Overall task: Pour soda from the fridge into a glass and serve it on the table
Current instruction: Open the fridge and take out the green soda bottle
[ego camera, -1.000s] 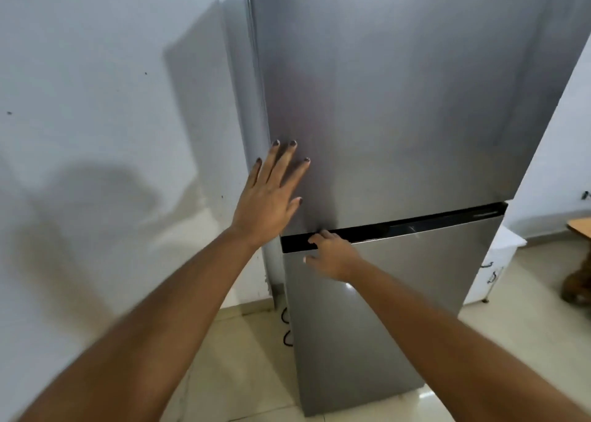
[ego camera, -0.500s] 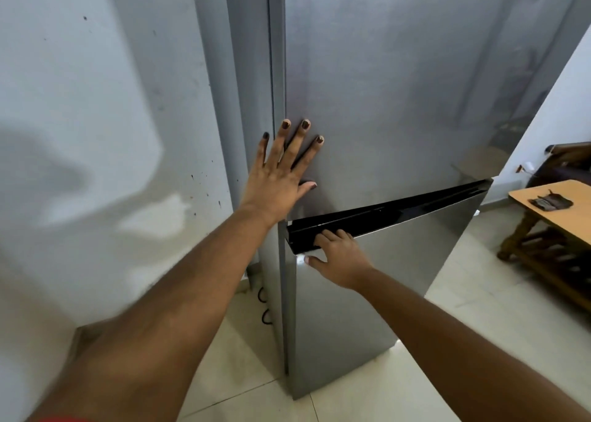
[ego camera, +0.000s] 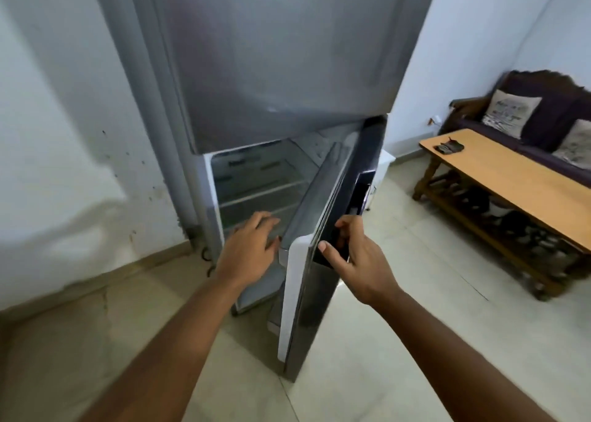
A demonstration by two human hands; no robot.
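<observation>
A tall grey fridge stands against the white wall. Its lower door is swung open toward me. My right hand grips the black handle strip at the top of that door. My left hand hovers with fingers spread in the doorway, just left of the door's white inner edge. Inside I see white shelves that look bare. No soda or glass shows. The upper door stays shut.
A wooden table with a small dark object on it stands to the right. Behind it is a dark sofa with cushions. The floor is pale tile. A white wall runs along the left.
The lower fridge door has swung wide open under my right hand. My left hand has left the upper door and dropped to the opening. My view has shifted right, showing the sofa.
</observation>
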